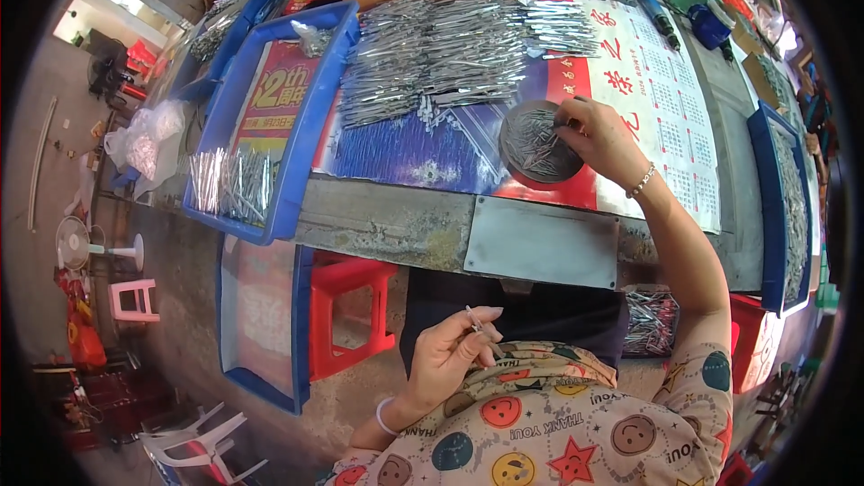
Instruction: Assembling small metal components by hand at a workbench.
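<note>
My left hand [443, 353] is held in front of my body, below the table edge. Its thumb and fingers pinch a thin metal piece [473, 317], too small to tell its kind. Over on the table, my right hand [601, 139] dips its bent fingers into a round dark dish [510, 162]. Many small, thin metal pieces [535, 137] lie in that dish. Those fingertips are pressed together among the pieces, and whatever they grip is hidden. Beyond the dish and to its left, a broad layer of slim silvery metal rods [432, 49] covers a printed sheet.
At the left a blue tray [310, 126] holds silvery rods at its near end. Another blue tray [769, 180] stands at the right edge. A flat metal plate [540, 238] lies along the table's front. Below are a red stool [346, 274] and a heap of metal pieces [650, 319].
</note>
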{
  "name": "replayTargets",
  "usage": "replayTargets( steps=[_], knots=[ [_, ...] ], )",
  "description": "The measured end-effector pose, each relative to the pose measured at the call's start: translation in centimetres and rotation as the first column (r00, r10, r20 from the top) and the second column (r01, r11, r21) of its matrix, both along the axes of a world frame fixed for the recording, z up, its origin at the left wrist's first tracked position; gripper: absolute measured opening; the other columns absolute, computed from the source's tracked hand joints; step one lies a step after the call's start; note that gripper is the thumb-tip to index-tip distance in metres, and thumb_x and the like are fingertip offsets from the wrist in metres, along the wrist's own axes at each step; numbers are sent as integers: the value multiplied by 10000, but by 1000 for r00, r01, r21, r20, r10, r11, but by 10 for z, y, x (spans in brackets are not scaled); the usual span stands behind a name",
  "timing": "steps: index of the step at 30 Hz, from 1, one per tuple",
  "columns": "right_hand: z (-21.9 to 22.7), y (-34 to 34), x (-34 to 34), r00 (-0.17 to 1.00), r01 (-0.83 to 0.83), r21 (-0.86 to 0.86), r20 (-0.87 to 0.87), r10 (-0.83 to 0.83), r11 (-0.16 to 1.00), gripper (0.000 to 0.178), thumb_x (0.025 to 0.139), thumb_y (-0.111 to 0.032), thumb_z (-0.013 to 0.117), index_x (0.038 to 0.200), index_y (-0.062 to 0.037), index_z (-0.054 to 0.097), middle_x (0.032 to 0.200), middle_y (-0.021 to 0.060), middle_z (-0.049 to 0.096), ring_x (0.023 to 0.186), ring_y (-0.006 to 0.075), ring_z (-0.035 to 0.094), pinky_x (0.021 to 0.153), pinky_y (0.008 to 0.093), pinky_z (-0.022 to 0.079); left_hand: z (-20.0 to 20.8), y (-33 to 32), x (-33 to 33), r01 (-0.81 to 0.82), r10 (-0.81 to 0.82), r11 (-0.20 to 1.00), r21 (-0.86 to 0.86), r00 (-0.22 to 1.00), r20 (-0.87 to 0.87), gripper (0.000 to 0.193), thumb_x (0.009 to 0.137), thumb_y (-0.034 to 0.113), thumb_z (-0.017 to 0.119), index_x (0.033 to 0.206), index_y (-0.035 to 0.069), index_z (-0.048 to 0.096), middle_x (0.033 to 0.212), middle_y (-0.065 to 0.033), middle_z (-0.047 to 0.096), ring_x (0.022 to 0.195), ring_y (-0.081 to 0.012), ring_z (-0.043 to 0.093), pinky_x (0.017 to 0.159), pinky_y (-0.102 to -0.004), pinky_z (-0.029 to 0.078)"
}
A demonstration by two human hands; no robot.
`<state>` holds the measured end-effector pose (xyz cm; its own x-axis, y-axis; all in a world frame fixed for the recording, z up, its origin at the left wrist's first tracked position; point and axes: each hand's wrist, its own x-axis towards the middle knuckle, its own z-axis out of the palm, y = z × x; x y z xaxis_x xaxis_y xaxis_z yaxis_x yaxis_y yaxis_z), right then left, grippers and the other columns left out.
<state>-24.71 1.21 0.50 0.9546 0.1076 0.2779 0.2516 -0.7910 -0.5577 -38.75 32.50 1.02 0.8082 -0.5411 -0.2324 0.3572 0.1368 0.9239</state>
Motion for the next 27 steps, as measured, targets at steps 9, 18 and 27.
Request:
replayTargets(
  steps=[9,18,27],
  knots=[
    [12,2,-14,942,152,516,-333,34,843,92,829,-33,581,857,33,523,675,52,546,619,116,536,582,256,445,2,-16,7,15,-17,998,59,999,30,214,920,80,544,1092,-41,579,906,-58,597,686,-79,587,615,-200,481],
    [38,39,-73,833,177,838,-407,374,517,121,808,19,640,836,-16,527,803,13,598,729,64,576,643,212,485,-2,-22,22,-57,29,992,116,972,232,166,834,14,646,990,-26,606,825,-24,591,692,-60,509,625,-198,416],
    [38,72,-115,679,-170,595,-507,531,786,262,820,-40,585,1077,-35,539,810,172,623,711,293,634,615,324,487,-5,-31,23,16,-33,997,77,973,230,140,810,-3,655,934,-39,601,851,-83,617,712,-119,575,662,-245,461]
  ],
)
